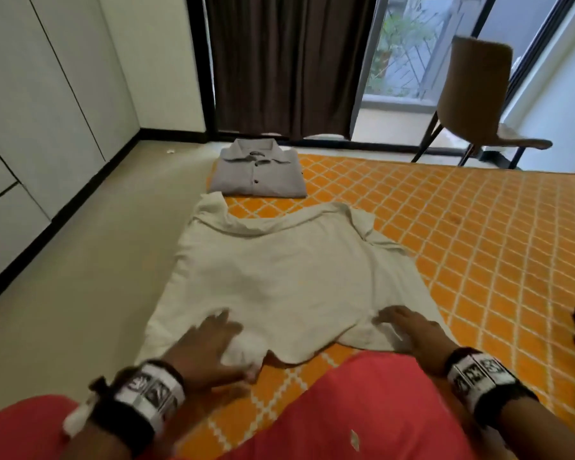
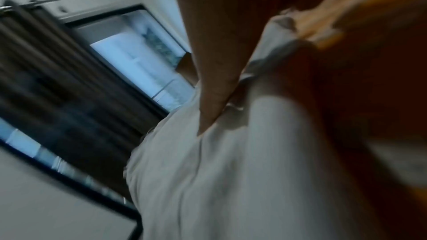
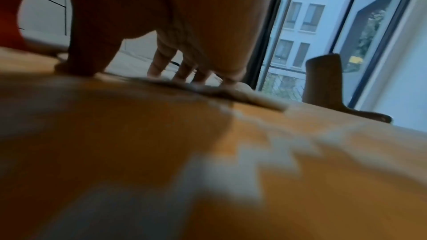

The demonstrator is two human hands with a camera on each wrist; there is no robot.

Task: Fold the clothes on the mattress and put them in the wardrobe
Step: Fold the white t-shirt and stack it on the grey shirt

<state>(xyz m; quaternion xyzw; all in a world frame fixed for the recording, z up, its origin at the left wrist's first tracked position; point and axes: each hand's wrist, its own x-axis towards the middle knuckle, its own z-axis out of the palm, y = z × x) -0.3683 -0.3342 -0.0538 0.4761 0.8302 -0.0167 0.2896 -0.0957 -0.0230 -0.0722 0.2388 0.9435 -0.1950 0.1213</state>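
A cream shirt (image 1: 279, 277) lies spread flat on the orange mattress (image 1: 462, 244), filling the centre of the head view, with its collar end toward the upper middle of the frame and its hem toward the bottom. Its left edge hangs over the mattress side toward the floor (image 1: 90, 260).

The left hand (image 1: 210, 343), at lower left of the head view, lies on the hem; the fingers are spread over the cloth, and the blur keeps me from telling whether this grip is open or pinching the fabric. In the left wrist view a finger (image 2: 215, 79) points down onto the pale cloth (image 2: 231, 180). The right hand (image 1: 409, 330), at lower right of centre, rests flat on the hem with its fingers straight, so its grip is open and holds nothing. In the right wrist view the fingertips (image 3: 184, 74) press down on the shirt's edge (image 3: 231, 92) on the mattress.

A grey shirt (image 1: 258, 174), folded with its collar up, sits just above the cream one in the frame, at the mattress's far corner. The white wardrobe (image 1: 30, 111) fills the upper left. A dark curtain (image 1: 289, 61) hangs at upper centre, and a brown chair (image 1: 478, 94) stands by the window (image 1: 409, 44) at upper right.
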